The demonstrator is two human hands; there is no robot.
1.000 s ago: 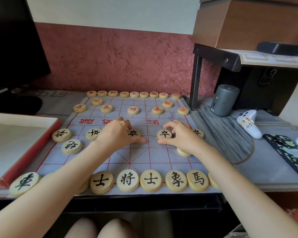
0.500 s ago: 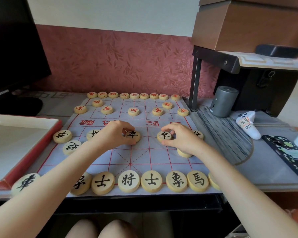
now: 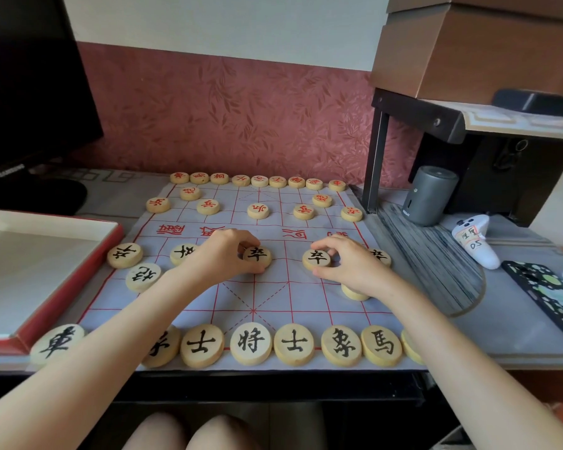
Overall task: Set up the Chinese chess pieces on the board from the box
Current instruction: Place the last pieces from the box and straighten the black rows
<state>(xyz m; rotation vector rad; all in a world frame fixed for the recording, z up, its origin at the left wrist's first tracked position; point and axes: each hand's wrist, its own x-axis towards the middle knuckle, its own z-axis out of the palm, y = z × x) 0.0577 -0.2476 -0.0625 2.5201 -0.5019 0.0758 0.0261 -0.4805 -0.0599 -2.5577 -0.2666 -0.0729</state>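
Pinching a black-lettered piece [image 3: 256, 256] at frame centre, the left hand [image 3: 220, 254] curls its fingers round the disc on the board [image 3: 273, 290]. Just right of it, the right hand [image 3: 350, 266] pinches a second black piece [image 3: 316, 258]. Along the board's upper edge stand red-lettered pieces [image 3: 258, 211]; the box [image 3: 74, 285] sits at left on the worktop [image 3: 501, 326].
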